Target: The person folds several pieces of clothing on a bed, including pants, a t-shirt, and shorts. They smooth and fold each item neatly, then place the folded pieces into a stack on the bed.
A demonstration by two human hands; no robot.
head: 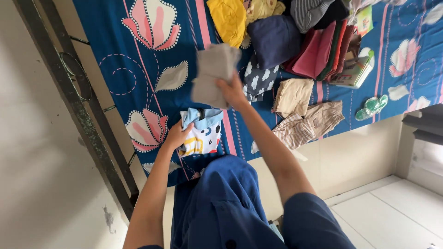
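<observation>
My right hand (232,91) holds a folded grey-beige cloth (213,74) lifted above the blue flowered bedsheet (138,60). The cloth is blurred. My left hand (177,135) rests on the left edge of a folded light-blue and white printed garment (202,132) lying near the bed's front edge. Both forearms reach out from dark blue sleeves.
Behind lie a yellow garment (228,18), a navy folded piece (274,40), a cloud-print cloth (256,78), pink and dark folded clothes (323,50), beige and striped clothes (304,115), a book (354,71) and green sandals (373,106). A dark metal bed frame (78,106) runs at the left.
</observation>
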